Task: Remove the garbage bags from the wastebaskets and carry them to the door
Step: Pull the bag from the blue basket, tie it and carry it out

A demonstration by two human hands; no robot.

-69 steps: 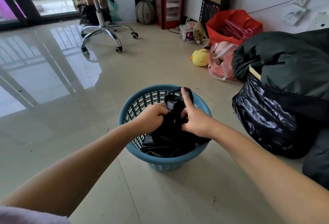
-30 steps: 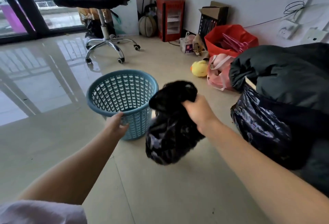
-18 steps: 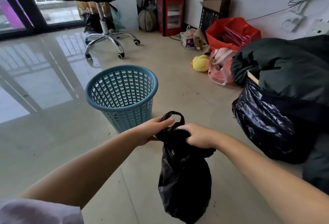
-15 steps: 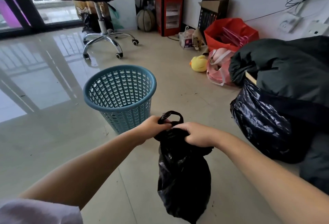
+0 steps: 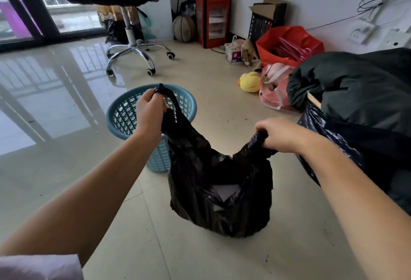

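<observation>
A: Where is your garbage bag [image 5: 219, 193]?

B: Out of the wastebasket [image 5: 133, 113], in front of you between your hands, its mouth pulled wide; something pale shows inside. Whether its bottom touches the floor [image 5: 66, 146] I cannot tell.

A: And your grip?

B: Your left hand [image 5: 149, 115] grasps one handle, raised up in front of the blue wastebasket's rim. Your right hand [image 5: 281, 134] is clenched round the other handle, lower and out to the right.

A: Around you?

B: A large black sack [image 5: 355, 101] bulges just right of your right arm. Beyond it lie a pink bag [image 5: 274, 88], a yellow duck toy [image 5: 250, 81] and a red bag [image 5: 289, 44]; an office chair [image 5: 124, 12] stands behind the wastebasket.
</observation>
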